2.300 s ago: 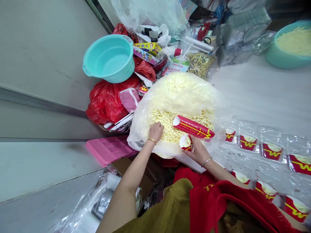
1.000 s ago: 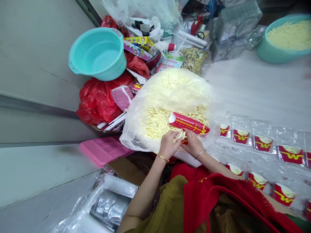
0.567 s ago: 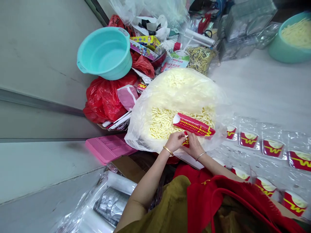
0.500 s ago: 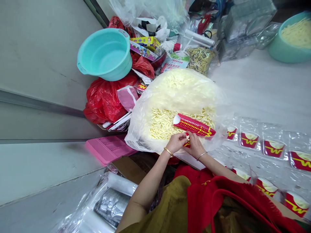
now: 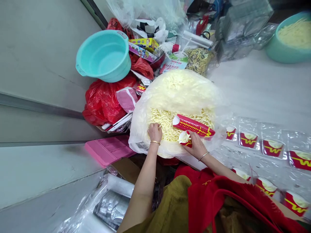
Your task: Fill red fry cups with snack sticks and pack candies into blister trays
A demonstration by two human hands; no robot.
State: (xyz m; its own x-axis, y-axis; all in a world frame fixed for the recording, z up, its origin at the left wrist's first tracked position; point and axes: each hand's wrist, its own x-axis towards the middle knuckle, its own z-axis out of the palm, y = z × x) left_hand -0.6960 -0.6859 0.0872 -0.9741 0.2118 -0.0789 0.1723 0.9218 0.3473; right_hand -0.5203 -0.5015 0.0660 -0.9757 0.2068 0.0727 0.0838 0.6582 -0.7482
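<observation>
A big clear plastic bag (image 5: 138, 129) lies open, full of pale yellow pieces shaped like French fries (image 5: 167, 121). At the left side of the pile is my left hand (image 5: 155, 132), its fingers curled down at the pieces; whatever they pinch is hidden. My right hand (image 5: 197, 144) is closed around a small red French fry carton (image 5: 186, 143) with a yellow mark and a few pale pieces in its mouth. Just beyond that hand, a nested stack of the same red cartons (image 5: 193, 125) rests on the pieces.
Clear plastic packs holding filled red cartons (image 5: 248, 139) line the right side. A turquoise basin (image 5: 103, 56) sits on red bags (image 5: 104, 103) at left. Another basin (image 5: 279, 48) of pale pieces stands far right. A pink tray (image 5: 109, 150) lies left of the bag.
My left hand has left the carton and moved left to the loose pieces. My right hand still holds the carton, its mouth now showing.
</observation>
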